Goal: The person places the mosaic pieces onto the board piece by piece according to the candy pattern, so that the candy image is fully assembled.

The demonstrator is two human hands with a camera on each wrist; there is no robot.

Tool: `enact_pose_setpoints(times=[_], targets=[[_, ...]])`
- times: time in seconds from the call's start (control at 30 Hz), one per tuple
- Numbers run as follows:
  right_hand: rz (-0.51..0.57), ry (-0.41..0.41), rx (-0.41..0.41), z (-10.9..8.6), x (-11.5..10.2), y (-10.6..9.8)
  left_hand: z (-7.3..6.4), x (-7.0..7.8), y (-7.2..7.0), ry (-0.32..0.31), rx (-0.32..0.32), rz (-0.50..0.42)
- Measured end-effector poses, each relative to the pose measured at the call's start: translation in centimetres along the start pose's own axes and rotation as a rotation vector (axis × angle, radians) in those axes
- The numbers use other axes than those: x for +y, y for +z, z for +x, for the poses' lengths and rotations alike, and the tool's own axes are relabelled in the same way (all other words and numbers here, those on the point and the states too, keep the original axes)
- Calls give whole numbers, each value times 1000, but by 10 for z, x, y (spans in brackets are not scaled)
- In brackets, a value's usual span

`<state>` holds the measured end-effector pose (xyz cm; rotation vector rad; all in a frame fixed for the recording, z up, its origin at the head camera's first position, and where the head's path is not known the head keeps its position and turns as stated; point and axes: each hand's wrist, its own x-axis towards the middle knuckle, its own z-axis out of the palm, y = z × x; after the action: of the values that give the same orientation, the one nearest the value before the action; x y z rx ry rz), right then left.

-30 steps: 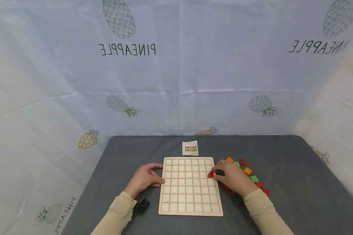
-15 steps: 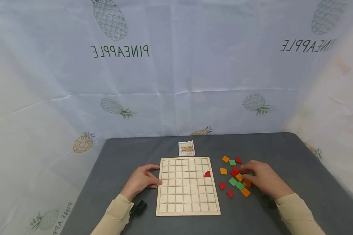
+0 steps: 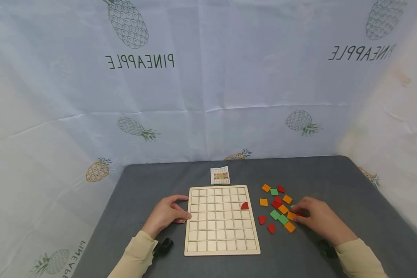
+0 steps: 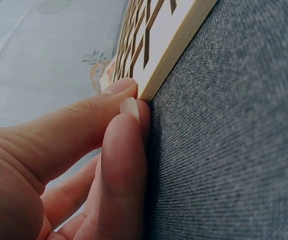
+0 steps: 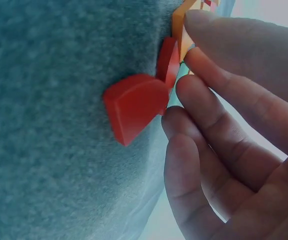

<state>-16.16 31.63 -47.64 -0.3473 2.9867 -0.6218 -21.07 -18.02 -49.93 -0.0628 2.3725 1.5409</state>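
with the board pinched by the left grip, the likely light orange tile should be edge-held by the narrow right grip, hold unclear.

A narrow strip of table lies free between the grid board and coloured pieces crowding the right grip.

"PINEAPPLE", mirror-reversed, repeated on whitish backdrop cloth.
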Motion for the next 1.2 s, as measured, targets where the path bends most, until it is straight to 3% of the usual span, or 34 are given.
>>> enact_pose_setpoints(times=[0.53, 0.87, 1.03, 1.2], targets=[[9, 9, -6, -6, 3, 3, 2, -4, 1, 9, -8, -7], [28, 41, 7, 1, 3, -11, 0, -1, 0, 19, 6, 16], [81, 27, 14, 10, -5, -9, -1, 0, -1, 19, 8, 17], [100, 0, 2, 25, -27, 4, 0, -1, 0, 14, 2, 14]])
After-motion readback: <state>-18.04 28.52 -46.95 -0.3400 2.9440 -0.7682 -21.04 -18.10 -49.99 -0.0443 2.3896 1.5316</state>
